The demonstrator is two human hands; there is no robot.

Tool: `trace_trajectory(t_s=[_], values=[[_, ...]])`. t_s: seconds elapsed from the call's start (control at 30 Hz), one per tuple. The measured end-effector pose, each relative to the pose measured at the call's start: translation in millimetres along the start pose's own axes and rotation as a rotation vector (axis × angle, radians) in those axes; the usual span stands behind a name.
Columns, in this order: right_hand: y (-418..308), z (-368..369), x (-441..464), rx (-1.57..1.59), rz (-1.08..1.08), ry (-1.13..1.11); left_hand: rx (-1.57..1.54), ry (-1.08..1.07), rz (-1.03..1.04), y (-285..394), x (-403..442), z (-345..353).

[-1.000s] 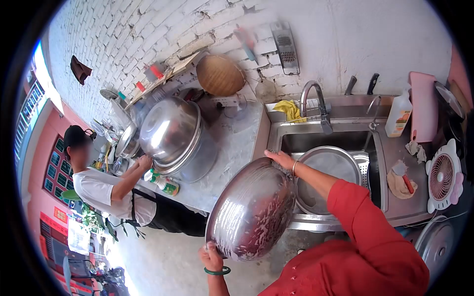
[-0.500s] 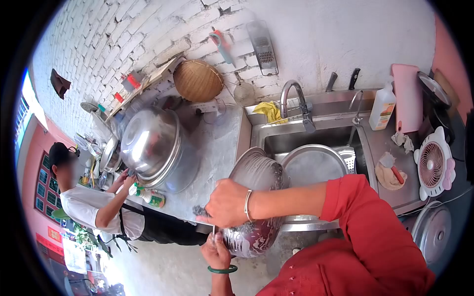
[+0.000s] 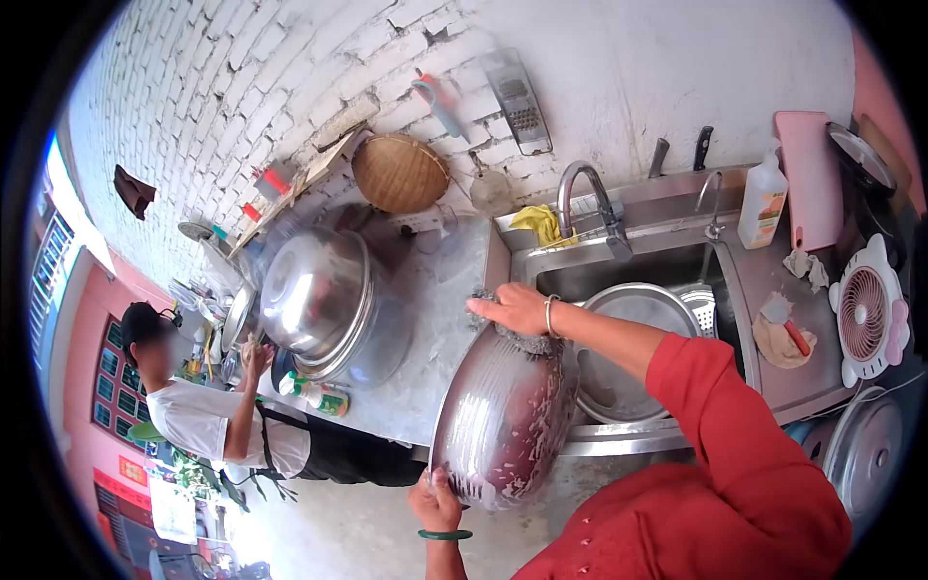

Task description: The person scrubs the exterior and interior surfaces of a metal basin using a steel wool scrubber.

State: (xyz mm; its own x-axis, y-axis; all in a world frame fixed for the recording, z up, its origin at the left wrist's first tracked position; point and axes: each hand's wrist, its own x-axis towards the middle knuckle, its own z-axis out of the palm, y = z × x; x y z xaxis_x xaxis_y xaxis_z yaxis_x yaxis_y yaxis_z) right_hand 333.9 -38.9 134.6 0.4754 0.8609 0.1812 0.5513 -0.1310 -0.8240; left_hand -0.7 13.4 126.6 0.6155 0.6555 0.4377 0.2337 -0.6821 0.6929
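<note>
A large metal basin (image 3: 503,416), streaked with whitish suds, is tilted on its side in front of the sink. My left hand (image 3: 437,501), with a green bangle at the wrist, grips its lower rim. My right hand (image 3: 522,311) is closed over a grey steel-wool scrubber (image 3: 530,340) against the basin's upper edge. Behind the basin, a round metal pan (image 3: 638,329) lies in the sink (image 3: 739,333).
A co-worker in a white shirt (image 3: 193,416) stands at the left by the counter (image 3: 435,280). Large stacked metal bowls (image 3: 314,295) and a green-white bottle (image 3: 319,396) rest there. Faucet (image 3: 609,217), bottle (image 3: 763,203) and fan (image 3: 867,307) are around the sink.
My right hand has moved from the basin's lower side up to its upper edge with the scrubber. My left hand still holds the rim. The co-worker's hands have risen.
</note>
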Motion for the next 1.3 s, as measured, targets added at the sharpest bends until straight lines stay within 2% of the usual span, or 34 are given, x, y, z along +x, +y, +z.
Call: trace_trajectory(t_s=[0.1, 0.2, 0.23, 0.3, 0.43, 0.5, 0.57, 0.6, 0.63, 0.7, 0.73, 0.8, 0.87, 0.9, 0.97, 1.03, 1.07, 1.1, 1.13, 1.2, 1.27, 1.3], values=[[-92.7, 0.5, -23.6, -0.368, -0.327, -0.097, 0.017, -0.006, -0.014, 15.6, 15.8, 11.9], [-140.5, 38.1, -55.6, -0.664, -0.607, -0.193, 0.047, -0.038, 0.007, 10.7, 26.9, 19.5], [-144.4, 52.1, -66.1, -0.712, -0.680, -0.199, -0.008, -0.034, 0.088, -1.0, 28.2, 24.2], [-146.5, 64.1, -72.6, -0.749, -0.652, -0.199, -0.049, -0.016, 0.181, 4.0, 29.8, 26.1], [-139.8, 58.4, -66.6, -0.629, -0.685, -0.165, -0.047, -0.042, 0.158, 0.1, 17.6, 19.6], [-125.4, 31.0, -32.9, -0.451, -0.409, -0.070, 0.032, 0.007, 0.002, -3.9, 11.8, 11.7], [-59.0, 14.6, 10.9, -0.157, -0.122, 0.018, 0.015, 0.046, 0.037, -16.5, -0.4, 1.8], [-35.1, 6.7, 20.3, -0.027, 0.062, -0.062, -0.006, 0.070, 0.077, -21.3, -4.7, -2.1], [-1.6, 14.8, 29.2, 0.100, -0.006, 0.033, 0.005, 0.084, 0.078, -16.9, -5.8, -1.6], [55.6, 21.2, 44.3, 0.168, 0.164, 0.024, -0.001, 0.108, 0.054, -22.3, -14.7, 0.9], [85.7, 32.6, 41.8, 0.168, 0.164, 0.020, -0.003, 0.141, 0.060, -26.0, -13.8, 1.7], [125.7, 58.4, 29.8, 0.777, 0.391, -0.025, -0.025, 0.113, 0.031, -37.4, -19.4, -4.2], [119.8, 63.4, 21.0, 0.860, 0.423, 0.001, -0.062, 0.240, 0.045, -38.5, -22.4, 1.9], [117.5, 69.2, 26.8, 0.813, 0.329, 0.035, -0.059, 0.251, -0.005, -22.8, -16.5, 4.2], [23.4, 22.6, -0.9, 0.689, 0.288, -0.175, 0.002, 0.177, -0.014, -7.8, -10.1, 11.3], [-39.6, 13.4, -6.0, 0.168, -0.006, -0.161, 0.121, 0.134, 0.016, -10.3, -11.0, 21.6], [-52.5, 37.9, -15.5, 0.048, -0.323, 0.098, 0.118, 0.142, 0.023, -9.4, -9.3, 22.4], [-73.2, 44.7, -31.4, -0.032, -0.470, 0.078, 0.075, 0.136, -0.071, -7.9, -6.5, 20.5], [-83.8, 60.1, -47.0, -0.137, -0.658, 0.154, 0.034, 0.126, -0.169, -6.5, -4.6, 17.3], [-99.6, 87.9, -82.7, -0.201, -0.745, 0.197, -0.039, 0.126, -0.214, -10.4, -0.3, 14.2], [-101.2, 109.2, -105.2, -0.233, -0.791, 0.249, -0.188, 0.145, 0.043, -25.8, -0.6, 15.2], [-103.2, 107.1, -109.4, -0.213, -0.787, 0.282, -0.089, 0.121, 0.004, -24.0, -1.0, 10.5]])
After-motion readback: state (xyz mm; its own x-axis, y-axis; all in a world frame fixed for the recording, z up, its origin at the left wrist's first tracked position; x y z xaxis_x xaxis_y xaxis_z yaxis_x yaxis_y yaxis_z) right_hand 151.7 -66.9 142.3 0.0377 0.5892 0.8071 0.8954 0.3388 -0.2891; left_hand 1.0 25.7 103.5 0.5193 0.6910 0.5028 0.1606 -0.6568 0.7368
